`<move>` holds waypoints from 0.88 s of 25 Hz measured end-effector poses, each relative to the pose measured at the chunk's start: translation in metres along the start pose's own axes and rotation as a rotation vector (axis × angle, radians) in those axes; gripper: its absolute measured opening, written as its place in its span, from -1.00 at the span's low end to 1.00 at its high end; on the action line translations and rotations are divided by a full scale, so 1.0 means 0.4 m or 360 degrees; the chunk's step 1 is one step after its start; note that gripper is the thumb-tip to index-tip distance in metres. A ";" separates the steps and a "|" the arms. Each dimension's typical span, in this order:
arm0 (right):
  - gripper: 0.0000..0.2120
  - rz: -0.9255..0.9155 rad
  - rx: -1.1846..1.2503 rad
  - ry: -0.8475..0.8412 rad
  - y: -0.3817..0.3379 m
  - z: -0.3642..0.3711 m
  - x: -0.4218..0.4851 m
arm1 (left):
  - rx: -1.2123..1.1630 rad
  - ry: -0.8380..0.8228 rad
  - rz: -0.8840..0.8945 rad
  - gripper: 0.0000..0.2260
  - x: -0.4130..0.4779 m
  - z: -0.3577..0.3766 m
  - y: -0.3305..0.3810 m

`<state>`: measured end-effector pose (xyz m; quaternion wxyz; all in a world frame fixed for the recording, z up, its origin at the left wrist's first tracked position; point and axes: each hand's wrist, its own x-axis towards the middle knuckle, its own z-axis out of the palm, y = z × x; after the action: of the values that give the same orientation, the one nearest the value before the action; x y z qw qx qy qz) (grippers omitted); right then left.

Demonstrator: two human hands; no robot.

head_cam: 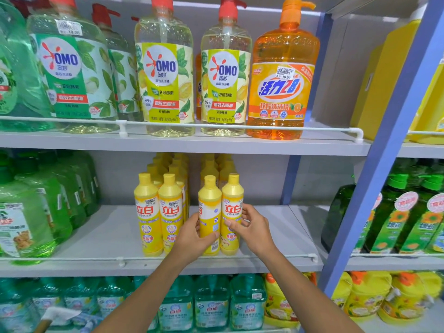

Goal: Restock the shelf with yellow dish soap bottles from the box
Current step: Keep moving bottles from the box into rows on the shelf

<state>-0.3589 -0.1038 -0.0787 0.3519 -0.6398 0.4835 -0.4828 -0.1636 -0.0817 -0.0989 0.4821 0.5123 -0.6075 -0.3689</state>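
Handling, judged: full bottles, moderate weight, stiff plastic with slight give, glossy sleeve likely slick. Best hold is round mid-body, not cap.
Left hand (192, 236) wraps turned bottle (209, 207), thumb across its barcode side.
Right hand (252, 227) pinches label-front bottle (232, 200), which touches turned bottle.
Both upright at front of middle shelf (283, 231), behind white rail (264, 256).
Look: slim, yellow, tall caps, red characters.
Box not in view.

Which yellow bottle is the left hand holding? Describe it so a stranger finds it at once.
On the middle shelf, four small yellow bottles stand in front. It is the third bottle from the left, gripped by the left hand. Unlike its neighbours' red-lettered fronts, it shows its barcode side.
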 end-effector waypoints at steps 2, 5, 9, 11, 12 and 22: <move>-0.45 -0.0004 -0.0005 0.0000 0.001 0.001 -0.002 | 0.0012 -0.0084 -0.0015 -0.43 -0.005 -0.010 0.005; -0.45 -0.0008 0.0025 0.0006 0.003 0.004 -0.007 | 0.0048 -0.0103 -0.0023 -0.40 -0.004 -0.012 0.009; -0.43 -0.0019 0.0021 0.0043 0.009 0.005 -0.011 | 0.0126 0.0014 0.0017 -0.43 -0.005 0.000 0.001; -0.45 -0.0017 0.0011 0.0038 0.010 0.002 -0.010 | 0.0239 0.0116 0.0044 -0.44 -0.005 0.007 0.007; -0.46 -0.0013 0.0006 0.0033 0.010 0.002 -0.010 | 0.0317 0.0174 0.0057 -0.43 -0.004 0.012 0.011; -0.47 -0.0020 -0.0007 0.0036 0.019 -0.002 -0.012 | 0.0534 0.0410 0.0087 -0.38 -0.004 0.039 -0.014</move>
<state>-0.3622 -0.1015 -0.0869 0.3420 -0.6380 0.4845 -0.4912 -0.1771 -0.0818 -0.1087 0.4736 0.6115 -0.6075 -0.1808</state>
